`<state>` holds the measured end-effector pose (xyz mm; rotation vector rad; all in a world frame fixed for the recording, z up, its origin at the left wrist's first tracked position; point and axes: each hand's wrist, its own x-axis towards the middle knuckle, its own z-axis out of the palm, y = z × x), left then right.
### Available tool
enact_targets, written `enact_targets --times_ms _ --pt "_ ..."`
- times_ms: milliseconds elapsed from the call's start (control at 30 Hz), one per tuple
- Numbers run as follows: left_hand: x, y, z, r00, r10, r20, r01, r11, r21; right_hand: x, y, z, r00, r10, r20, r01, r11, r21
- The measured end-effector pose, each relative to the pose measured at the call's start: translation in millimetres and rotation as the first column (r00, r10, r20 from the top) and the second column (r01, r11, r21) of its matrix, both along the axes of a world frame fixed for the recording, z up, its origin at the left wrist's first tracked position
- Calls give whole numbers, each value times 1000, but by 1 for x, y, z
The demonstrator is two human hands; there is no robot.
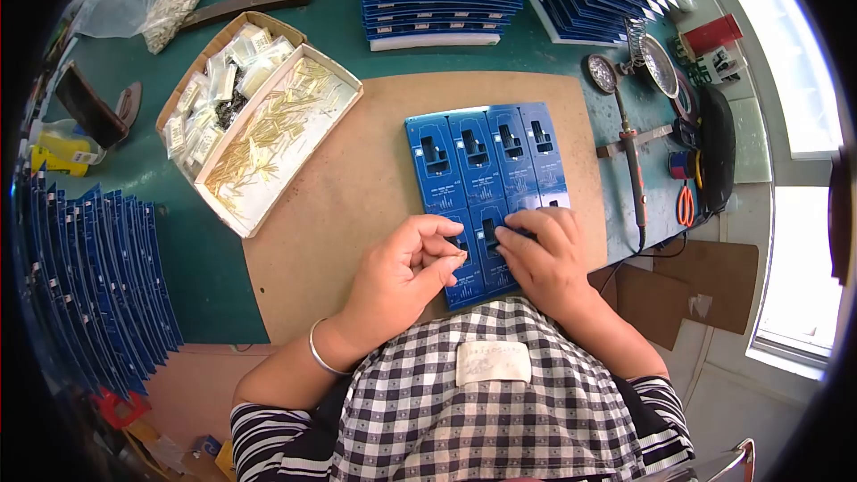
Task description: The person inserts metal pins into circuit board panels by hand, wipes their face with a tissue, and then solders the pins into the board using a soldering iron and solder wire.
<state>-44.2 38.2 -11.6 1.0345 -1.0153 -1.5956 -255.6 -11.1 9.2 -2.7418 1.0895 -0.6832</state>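
In the head view, the left hand (pixel 393 277) has its grip closed, and it seems to pinch one tiny pale piece (pixel 462 253); the right hand (pixel 549 259) has bent fingers touching the blue board (pixel 486 186), but I cannot tell if its grip holds anything; the board lies under both grips, on the brown mat (pixel 308 259).

The work looks partway to me; the stack (pixel 437 13) past the grips has four pale parts showing on its top board, while this board shows none like them beyond the grips; the near part is partly hidden, so how much is left there I cannot tell.

I count one board under the grips, with four cut-outs in its far row; past them are two piles, that stack and the fanned pile (pixel 576 0); one row of boards (pixel 98 277) stands far left of the left grip; one box (pixel 337 113) is nearer, with too many gold pins (pixel 259 138) to count; right of the right grip are one iron (pixel 636 178) and one pair of scissors (pixel 685 203).
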Motion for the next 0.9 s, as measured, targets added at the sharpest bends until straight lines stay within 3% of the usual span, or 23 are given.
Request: enact_targets --times_ms 133,267,500,700,900 --pt "0 -1 1 1000 -19 21 20 1000 -7 0 0 6 997 -78 28 74 989 128" --pt "-1 0 -1 999 -9 51 11 1000 -28 19 2 17 981 -68 182 2 940 342" --pt "-4 0 -2 993 27 115 -21 998 -55 30 0 11 982 -3 191 -60 944 323" --pt "-2 2 5 987 88 131 -86 996 -21 29 0 8 968 -94 233 3 932 362" --pt "15 10 12 968 223 114 -219 975 -43 33 -3 7 980 -153 130 105 943 316"
